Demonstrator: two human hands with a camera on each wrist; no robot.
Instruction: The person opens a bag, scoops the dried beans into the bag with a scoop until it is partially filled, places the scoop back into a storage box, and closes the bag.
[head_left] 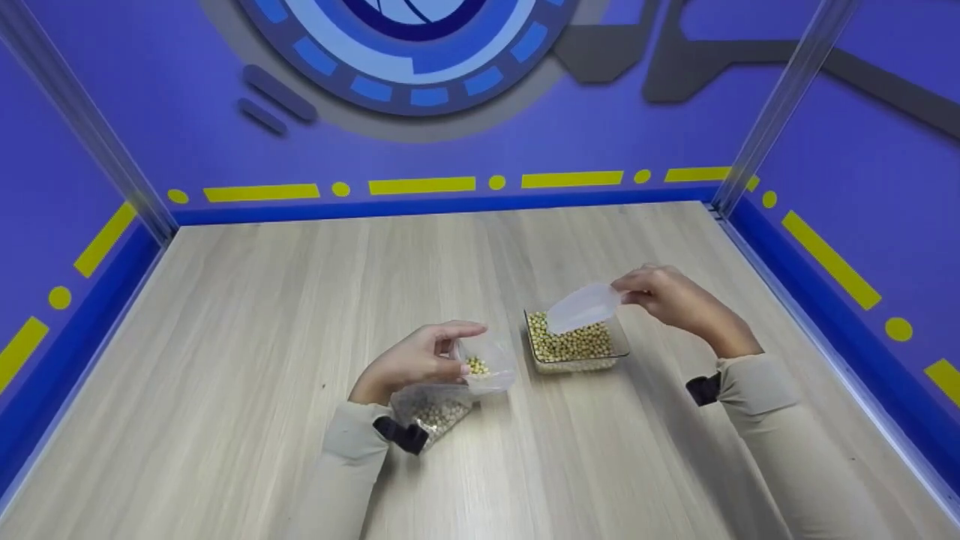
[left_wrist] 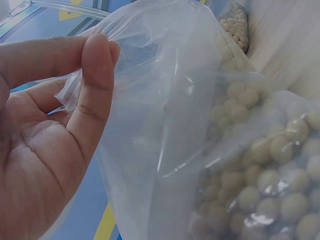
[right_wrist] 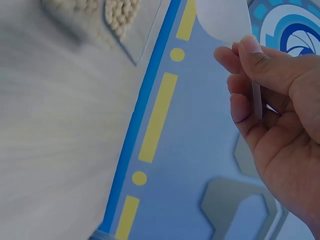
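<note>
The scoop (head_left: 585,306) is over the twelve-o'clock side of the dish (head_left: 577,367) of beans (head_left: 570,346); the right hand (head_left: 664,298), at two o'clock, pinches its handle. At eight, the left hand (head_left: 412,360) pinches the bag (head_left: 493,381).

long beige sleeves (head_left: 795,450) end in cuffs (head_left: 759,384), with a black fitting (head_left: 703,390) at each wrist.
</note>
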